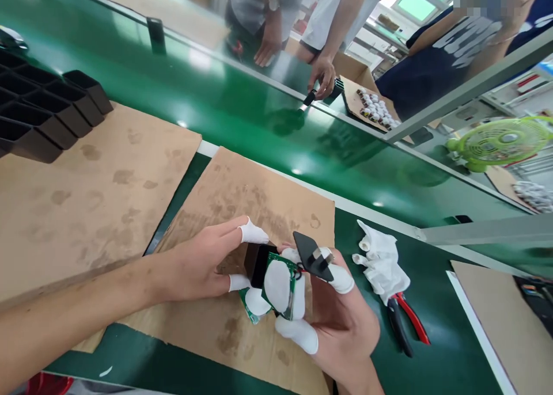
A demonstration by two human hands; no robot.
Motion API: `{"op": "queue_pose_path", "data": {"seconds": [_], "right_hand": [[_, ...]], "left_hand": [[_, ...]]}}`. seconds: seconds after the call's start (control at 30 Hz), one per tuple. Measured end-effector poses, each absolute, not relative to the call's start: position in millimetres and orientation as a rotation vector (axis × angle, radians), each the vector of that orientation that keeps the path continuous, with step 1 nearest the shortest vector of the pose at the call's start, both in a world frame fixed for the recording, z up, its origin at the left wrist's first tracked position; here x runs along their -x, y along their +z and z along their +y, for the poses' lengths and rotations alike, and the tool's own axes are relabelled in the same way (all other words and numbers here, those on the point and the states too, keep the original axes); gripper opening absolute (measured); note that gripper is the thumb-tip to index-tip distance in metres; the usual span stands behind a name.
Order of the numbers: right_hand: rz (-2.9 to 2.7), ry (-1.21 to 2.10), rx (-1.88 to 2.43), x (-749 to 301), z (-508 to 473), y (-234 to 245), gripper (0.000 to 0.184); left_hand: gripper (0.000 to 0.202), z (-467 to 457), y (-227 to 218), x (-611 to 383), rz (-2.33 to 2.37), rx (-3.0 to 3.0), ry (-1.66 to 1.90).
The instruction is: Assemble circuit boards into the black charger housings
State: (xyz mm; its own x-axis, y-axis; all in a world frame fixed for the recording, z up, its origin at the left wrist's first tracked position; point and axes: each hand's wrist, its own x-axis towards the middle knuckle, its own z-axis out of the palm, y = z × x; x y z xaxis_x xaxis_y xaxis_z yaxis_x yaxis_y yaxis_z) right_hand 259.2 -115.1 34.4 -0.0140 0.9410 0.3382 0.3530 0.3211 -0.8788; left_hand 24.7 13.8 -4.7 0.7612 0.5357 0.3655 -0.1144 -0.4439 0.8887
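My left hand (203, 262), with white finger cots on thumb and forefinger, grips a black plastic case (254, 265) between those fingertips. Its open side faces right. In my right hand (341, 320), also in white finger cots, is a green circuit board assembly (290, 303) with white pads (277, 285) on it. One board lies at the mouth of the case; whether it is partly inside I cannot tell. A black cover plate with metal plug prongs (313, 257) hangs on short wires from the boards, against my right fingers. Cardboard (242, 187) lies beneath both hands.
Rows of black cases (47, 107) stand on cardboard at the left. Red-and-black-handled pliers (404, 320) and a crumpled white cloth (382, 259) lie at right. Beyond the green belt (242, 113), a co-worker's hand (322, 75) holds a black part. A green fan (505, 141) stands far right.
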Motion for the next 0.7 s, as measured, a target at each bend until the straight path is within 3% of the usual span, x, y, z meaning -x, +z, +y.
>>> {"op": "queue_pose_path", "data": {"seconds": [0.1, 0.7], "right_hand": [[-1.574, 0.699, 1.237, -261.2, -115.7, 31.4, 0.075], [-1.718, 0.698, 1.191, -262.1, -107.6, 30.3, 0.089]], "left_hand": [[0.059, 12.3, -7.8, -23.0, 0.316, -1.949, 0.778], [0.063, 12.4, -10.0, -24.2, 0.317, -1.956, 0.796]]}}
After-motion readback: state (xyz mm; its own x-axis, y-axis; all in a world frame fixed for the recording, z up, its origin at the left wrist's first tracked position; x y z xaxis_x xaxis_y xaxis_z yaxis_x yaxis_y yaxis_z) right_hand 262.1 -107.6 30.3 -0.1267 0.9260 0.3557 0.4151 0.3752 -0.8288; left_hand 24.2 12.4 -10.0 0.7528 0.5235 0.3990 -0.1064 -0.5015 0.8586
